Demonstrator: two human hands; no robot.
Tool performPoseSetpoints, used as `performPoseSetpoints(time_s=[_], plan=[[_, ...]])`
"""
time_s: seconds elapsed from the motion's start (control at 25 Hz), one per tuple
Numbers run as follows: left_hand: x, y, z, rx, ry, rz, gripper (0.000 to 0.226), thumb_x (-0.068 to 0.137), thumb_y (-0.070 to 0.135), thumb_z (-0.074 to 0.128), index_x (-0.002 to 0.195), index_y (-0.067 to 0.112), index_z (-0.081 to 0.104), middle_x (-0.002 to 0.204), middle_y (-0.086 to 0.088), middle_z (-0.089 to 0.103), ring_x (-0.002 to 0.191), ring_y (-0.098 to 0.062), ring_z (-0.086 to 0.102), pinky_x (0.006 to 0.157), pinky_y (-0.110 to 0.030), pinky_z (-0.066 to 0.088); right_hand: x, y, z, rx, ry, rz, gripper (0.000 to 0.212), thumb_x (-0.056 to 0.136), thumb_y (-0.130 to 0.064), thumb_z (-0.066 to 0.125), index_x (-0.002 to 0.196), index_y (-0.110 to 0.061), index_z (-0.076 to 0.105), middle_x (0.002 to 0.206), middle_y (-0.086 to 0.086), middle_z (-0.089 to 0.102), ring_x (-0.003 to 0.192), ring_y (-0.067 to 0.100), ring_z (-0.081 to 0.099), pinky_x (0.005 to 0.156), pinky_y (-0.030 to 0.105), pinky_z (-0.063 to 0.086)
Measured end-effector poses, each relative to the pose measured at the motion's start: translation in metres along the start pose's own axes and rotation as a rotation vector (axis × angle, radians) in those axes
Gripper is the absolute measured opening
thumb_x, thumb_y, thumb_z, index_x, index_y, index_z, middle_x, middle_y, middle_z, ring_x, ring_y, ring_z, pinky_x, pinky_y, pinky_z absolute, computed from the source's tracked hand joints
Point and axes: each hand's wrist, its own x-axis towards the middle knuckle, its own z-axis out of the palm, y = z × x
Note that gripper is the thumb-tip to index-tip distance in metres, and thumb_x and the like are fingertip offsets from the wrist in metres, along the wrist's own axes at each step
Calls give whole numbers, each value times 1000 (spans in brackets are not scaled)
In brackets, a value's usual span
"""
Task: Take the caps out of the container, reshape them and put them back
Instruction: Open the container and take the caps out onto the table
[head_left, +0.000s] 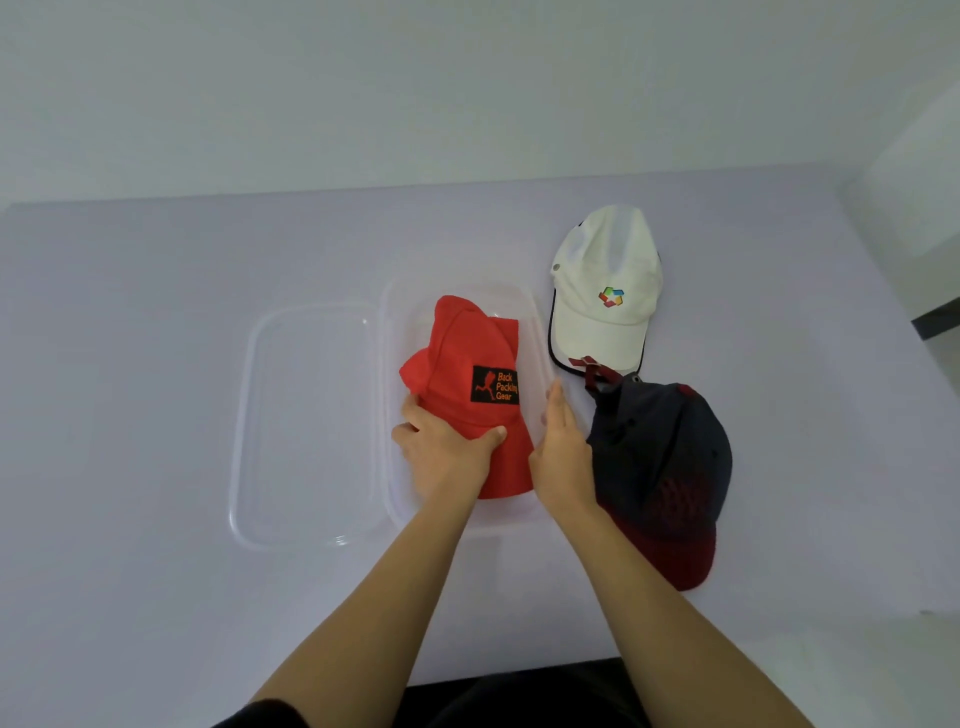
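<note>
Fingers (410, 410) of the left hand (447, 460) curl round the near-left side of the red cap (462, 353), with the thumb (493, 434) laid across the top where crown meets brim, so this hand grips the cap. The cap sits inside the clear container (467, 289), its brim under and just right of the gripping hand, its crown beyond the fingertips, and a black patch (495, 384) just past the thumb. Right of that brim is the right hand (563, 452), fingers straight and together, holding nothing; it lies along the container's right wall, and whether it touches the cap cannot be told. Just right of this hand lies a navy cap (660, 457) with a dark red brim. Beyond its fingertips, slightly right, lies a white cap (605, 291). Left of the left hand, beside the container, lies the clear lid (306, 415). All rest on a pale table (130, 364).
</note>
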Motion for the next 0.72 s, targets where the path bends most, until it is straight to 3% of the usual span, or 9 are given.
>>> performPoseSetpoints(time_s=[0.12,0.24,0.36,0.48,0.56,0.64,0.72], plan=[[-4,1,-4,-115,-9,15,107,62,28,85,143,18,17,138,-15,33,114,-34,52,89,-38,43,1,-5,0,28,-19,-11,71,87,11,37,149,-10,9,158,3,16,135,27,37,100,33,40],[-14,8,-16,-120,56,62,100,66,26,83,143,14,21,137,-12,36,116,-32,51,89,-35,41,-3,-9,-6,207,-57,-7,58,96,-1,34,149,-10,11,158,5,16,144,19,20,108,19,19],[-27,23,-32,-179,169,118,96,63,29,83,140,13,28,135,-9,43,117,-28,51,95,-38,44,-5,-18,-32,424,17,-9,52,101,-22,31,149,-14,13,158,2,16,145,14,14,114,24,11],[-44,55,-40,-407,185,144,88,61,27,85,133,17,35,125,2,54,108,-19,57,87,-34,48,-5,-32,-79,648,8,5,55,100,-35,34,149,-23,13,156,-3,21,142,13,23,116,36,23],[-60,82,-27,-574,97,164,80,62,23,84,128,19,39,117,7,58,103,-14,61,85,-32,50,-2,-26,-118,829,-124,52,63,95,-41,45,149,-28,14,150,-7,30,133,12,37,108,35,36],[-78,106,1,-623,8,205,79,60,23,84,127,21,42,115,9,61,103,-11,62,89,-34,52,3,1,-158,1002,-245,45,64,89,-30,61,143,-23,28,139,-8,46,118,8,53,99,34,46],[-91,124,40,-578,-70,278,91,56,32,82,134,22,37,125,7,57,110,-11,60,96,-37,50,9,41,-192,1120,-224,44,55,83,-10,68,131,-16,43,125,-2,60,105,8,63,90,33,53]])
